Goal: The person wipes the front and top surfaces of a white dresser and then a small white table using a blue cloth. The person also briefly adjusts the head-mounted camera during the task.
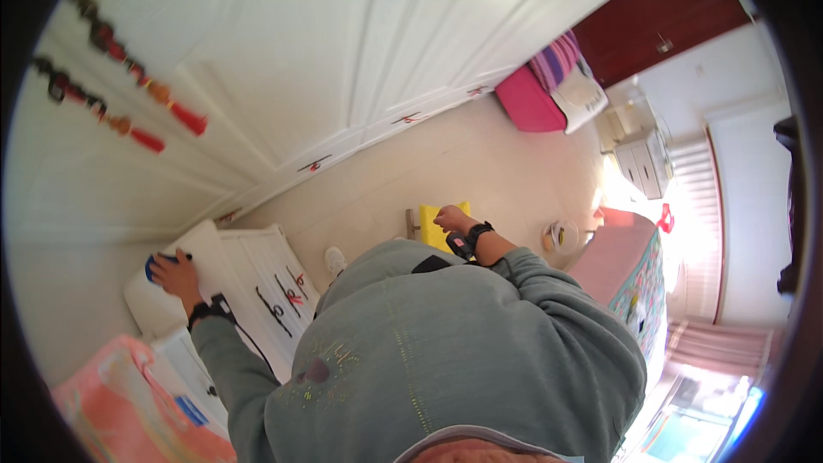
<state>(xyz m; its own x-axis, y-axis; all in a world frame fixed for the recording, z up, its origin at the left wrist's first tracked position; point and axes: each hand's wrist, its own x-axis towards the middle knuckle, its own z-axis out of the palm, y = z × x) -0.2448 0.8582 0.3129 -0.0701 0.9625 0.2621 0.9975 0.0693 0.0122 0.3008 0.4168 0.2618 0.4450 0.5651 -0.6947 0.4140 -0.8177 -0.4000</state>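
My left hand (175, 276) rests over the top of a white drawer cabinet (209, 244), its fingers around a dark blue object (152, 268). Most of that object lies hidden under the fingers, so I cannot tell whether it is a cloth or something firmer. A small dark thing shows by the fingertips. My right hand (452, 218) hangs before my body with curled fingers and nothing visible in them. Below it in the picture is a yellow flat-topped item (434, 238), possibly a stool, with a brown bar at its side. Black bands circle both wrists.
White panelled wardrobe doors (289, 58) run along one side, with red-tasselled hangings (186, 119). A pink and white container (530, 99) stands on the tiled floor (379, 173). Nearby are a clear round bin (559, 236), a bed (614, 257) and a pink cover (122, 392).
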